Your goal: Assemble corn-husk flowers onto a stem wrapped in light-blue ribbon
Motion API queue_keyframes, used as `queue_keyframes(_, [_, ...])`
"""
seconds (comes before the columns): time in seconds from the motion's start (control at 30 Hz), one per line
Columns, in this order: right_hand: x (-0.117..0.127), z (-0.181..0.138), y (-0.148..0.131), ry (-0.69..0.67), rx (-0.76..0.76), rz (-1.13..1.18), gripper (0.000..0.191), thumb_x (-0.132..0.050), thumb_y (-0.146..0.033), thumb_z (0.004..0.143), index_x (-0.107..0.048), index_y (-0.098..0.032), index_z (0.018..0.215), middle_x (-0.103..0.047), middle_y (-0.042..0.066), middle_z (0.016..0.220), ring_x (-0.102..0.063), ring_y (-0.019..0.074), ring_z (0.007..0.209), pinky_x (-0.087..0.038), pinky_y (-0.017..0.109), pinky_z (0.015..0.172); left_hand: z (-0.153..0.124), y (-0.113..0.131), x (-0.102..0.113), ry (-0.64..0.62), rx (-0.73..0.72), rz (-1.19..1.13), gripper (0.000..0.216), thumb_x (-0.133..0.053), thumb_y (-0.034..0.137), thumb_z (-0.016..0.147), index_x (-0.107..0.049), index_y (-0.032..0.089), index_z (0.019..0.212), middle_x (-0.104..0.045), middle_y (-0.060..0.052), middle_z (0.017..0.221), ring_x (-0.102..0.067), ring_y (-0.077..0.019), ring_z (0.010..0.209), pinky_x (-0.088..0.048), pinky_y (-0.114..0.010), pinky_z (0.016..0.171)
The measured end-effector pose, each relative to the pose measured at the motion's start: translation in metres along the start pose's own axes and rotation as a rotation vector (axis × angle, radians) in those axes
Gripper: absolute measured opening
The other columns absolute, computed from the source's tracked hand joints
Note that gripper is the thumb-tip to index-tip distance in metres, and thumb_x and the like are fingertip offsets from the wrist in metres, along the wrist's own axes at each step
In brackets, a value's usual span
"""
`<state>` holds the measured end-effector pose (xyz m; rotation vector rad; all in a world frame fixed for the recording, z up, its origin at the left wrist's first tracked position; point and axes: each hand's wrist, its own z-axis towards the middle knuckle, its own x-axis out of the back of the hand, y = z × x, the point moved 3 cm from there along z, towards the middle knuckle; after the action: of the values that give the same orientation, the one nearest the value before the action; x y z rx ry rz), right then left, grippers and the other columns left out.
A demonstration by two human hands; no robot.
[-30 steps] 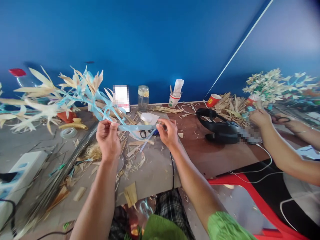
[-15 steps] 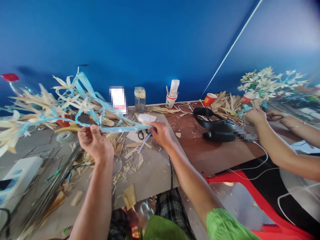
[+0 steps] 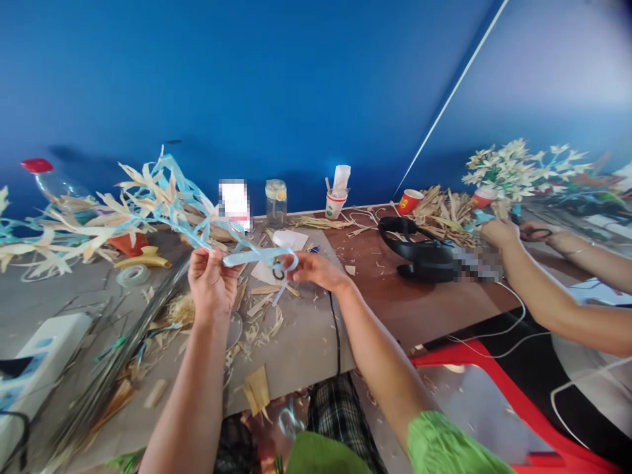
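My left hand (image 3: 211, 282) is closed in a pinch on the stem of a branch of pale husk flowers (image 3: 99, 217) wrapped in light blue ribbon (image 3: 257, 255). My right hand (image 3: 316, 270) is closed on the ribbon's free end, which loops slack between the two hands just above the table. The flower branch spreads up and to the left. Black-handled scissors (image 3: 279, 271) lie on the table under the ribbon, partly hidden.
Husk scraps litter the grey table (image 3: 296, 342). A tape roll (image 3: 131, 275), glass jar (image 3: 275, 203) and paper cups (image 3: 334, 203) stand behind. A black headset (image 3: 419, 253) lies at right, where another person's hands (image 3: 501, 232) work at a flower bunch (image 3: 523, 171). Wires lie at left.
The ribbon was stretched taut between my hands half a second ago; my hands have come closer together, the ribbon now hangs in a slack loop, and the branch has swung upward.
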<state>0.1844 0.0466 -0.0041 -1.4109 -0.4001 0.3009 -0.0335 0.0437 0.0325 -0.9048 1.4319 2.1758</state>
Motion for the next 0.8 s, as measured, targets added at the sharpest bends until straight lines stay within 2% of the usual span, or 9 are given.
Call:
queue_keyframes(0.03, [-0.003, -0.002, -0.002, -0.13, -0.011, 0.072, 0.058, -0.071, -0.032, 0.064, -0.057, -0.018, 0.119, -0.061, 0.006, 0.104, -0.059, 0.0143, 0.077, -0.048, 0.029, 0.072, -0.002, -0.001, -0.002, -0.011, 0.002, 0.023, 0.031, -0.079, 0.024, 0.065, -0.051, 0.018, 0.076, -0.059, 0.007, 0.065, -0.057, -0.0063, 0.057, -0.057, -0.025, 0.059])
queue_keyframes(0.07, [-0.002, -0.002, -0.003, -0.158, -0.015, 0.109, 0.059, -0.072, -0.031, 0.064, -0.057, -0.019, 0.119, -0.061, 0.006, 0.107, -0.06, 0.0135, 0.076, -0.048, 0.028, 0.071, -0.005, -0.001, -0.005, -0.023, 0.006, 0.035, 0.03, -0.079, 0.023, 0.065, -0.051, 0.018, 0.076, -0.059, 0.008, 0.065, -0.056, -0.0058, 0.057, -0.057, -0.025, 0.061])
queue_keyframes(0.1, [0.002, -0.002, -0.002, -0.066, -0.012, 0.113, 0.053, -0.069, -0.031, 0.067, -0.058, -0.018, 0.117, -0.062, 0.006, 0.105, -0.059, 0.0118, 0.072, -0.047, 0.027, 0.07, -0.007, -0.001, -0.007, -0.037, 0.013, 0.044, 0.029, -0.078, 0.023, 0.065, -0.051, 0.019, 0.076, -0.058, 0.008, 0.064, -0.056, -0.0055, 0.056, -0.057, -0.026, 0.062])
queue_keyframes(0.2, [0.027, 0.001, 0.008, 0.544, -0.008, -0.032, 0.032, -0.052, -0.029, 0.08, -0.062, -0.015, 0.106, -0.064, 0.004, 0.089, -0.054, 0.0097, 0.061, -0.045, 0.025, 0.063, -0.01, -0.001, -0.011, -0.062, 0.028, 0.051, 0.029, -0.078, 0.022, 0.066, -0.051, 0.019, 0.076, -0.058, 0.008, 0.064, -0.055, -0.0049, 0.055, -0.058, -0.028, 0.066])
queue_keyframes(0.23, [0.031, 0.001, 0.012, 0.682, -0.018, -0.122, 0.03, -0.048, -0.028, 0.082, -0.063, -0.014, 0.104, -0.065, 0.005, 0.086, -0.055, 0.0111, 0.062, -0.046, 0.025, 0.064, -0.01, 0.0, -0.011, -0.064, 0.028, 0.053, 0.029, -0.077, 0.022, 0.066, -0.051, 0.019, 0.076, -0.058, 0.008, 0.064, -0.055, -0.0049, 0.054, -0.058, -0.028, 0.066])
queue_keyframes(0.3, [0.029, 0.005, 0.016, 0.763, -0.018, -0.337, 0.03, -0.045, -0.026, 0.084, -0.064, -0.014, 0.103, -0.067, 0.006, 0.089, -0.059, 0.0147, 0.073, -0.047, 0.027, 0.071, -0.009, -0.001, -0.011, -0.069, 0.027, 0.065, 0.028, -0.077, 0.022, 0.066, -0.051, 0.019, 0.076, -0.058, 0.008, 0.063, -0.055, -0.0049, 0.054, -0.058, -0.027, 0.065])
queue_keyframes(0.5, [-0.007, 0.013, 0.01, 0.592, -0.069, -0.981, 0.037, -0.05, -0.027, 0.087, -0.057, -0.018, 0.122, -0.07, 0.008, 0.1, -0.057, 0.0209, 0.1, -0.038, 0.031, 0.094, -0.006, -0.009, -0.008, -0.116, 0.069, 0.105, 0.029, -0.078, 0.024, 0.065, -0.051, 0.018, 0.075, -0.055, 0.008, 0.059, -0.052, -0.0046, 0.048, -0.056, -0.024, 0.057])
queue_keyframes(0.67, [-0.024, 0.012, -0.006, 0.495, -0.215, -1.219, 0.039, -0.049, -0.032, 0.087, -0.054, -0.018, 0.124, -0.067, 0.011, 0.111, -0.053, 0.0258, 0.109, -0.037, 0.036, 0.092, -0.006, -0.014, -0.003, -0.111, 0.102, 0.102, 0.03, -0.077, 0.027, 0.065, -0.049, 0.018, 0.074, -0.053, 0.009, 0.058, -0.051, -0.0035, 0.044, -0.053, -0.02, 0.052])
queue_keyframes(0.8, [-0.032, 0.024, -0.014, 0.322, -0.316, -1.356, 0.037, -0.045, -0.035, 0.089, -0.055, -0.017, 0.12, -0.068, 0.013, 0.109, -0.054, 0.0275, 0.112, -0.036, 0.038, 0.092, -0.007, -0.017, -0.003, -0.086, 0.122, 0.08, 0.031, -0.077, 0.029, 0.064, -0.05, 0.018, 0.075, -0.053, 0.009, 0.059, -0.052, -0.0038, 0.044, -0.051, -0.019, 0.051])
